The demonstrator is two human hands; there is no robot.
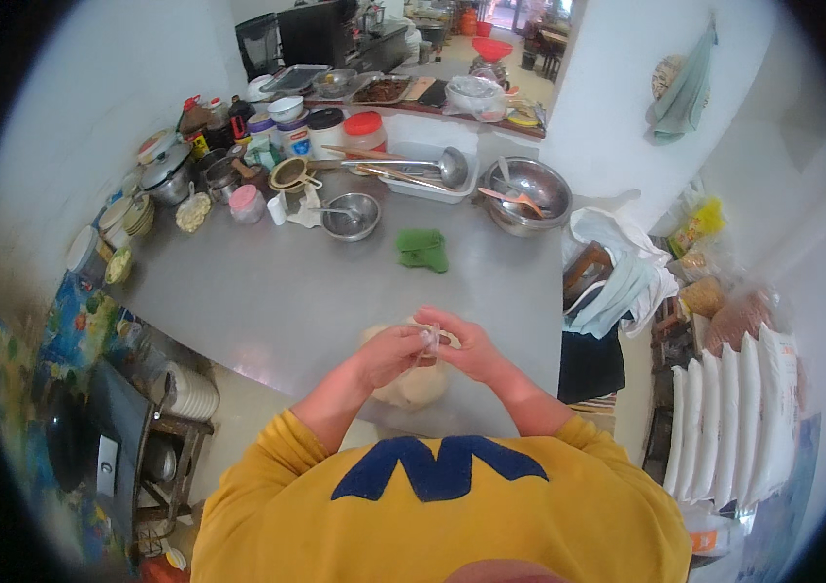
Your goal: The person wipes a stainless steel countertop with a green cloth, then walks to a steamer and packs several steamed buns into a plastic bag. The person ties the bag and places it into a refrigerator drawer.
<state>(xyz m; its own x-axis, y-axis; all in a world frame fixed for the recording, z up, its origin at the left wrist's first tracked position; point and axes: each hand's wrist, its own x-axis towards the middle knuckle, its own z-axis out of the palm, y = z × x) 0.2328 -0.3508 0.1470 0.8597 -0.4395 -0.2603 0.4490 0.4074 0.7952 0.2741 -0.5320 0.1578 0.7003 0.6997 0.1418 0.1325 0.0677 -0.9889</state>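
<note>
My left hand (392, 355) and my right hand (468, 348) meet just above the near edge of the metal table. Pinched between their fingers is a small bunched piece of clear plastic (430, 339), perhaps film or a bag. Below them a pale, rounded mass of dough (418, 388) rests on the tabletop, partly hidden by my hands and wrists. Beyond my fingers lies a folded green cloth (422, 250).
Across the metal table (260, 270) stand a small steel bowl (351, 217), a large steel bowl (529, 193), a white tray (431, 191) with a ladle, and several jars. White sacks (733, 423) are stacked at right; a dark chair (121, 444) is at left.
</note>
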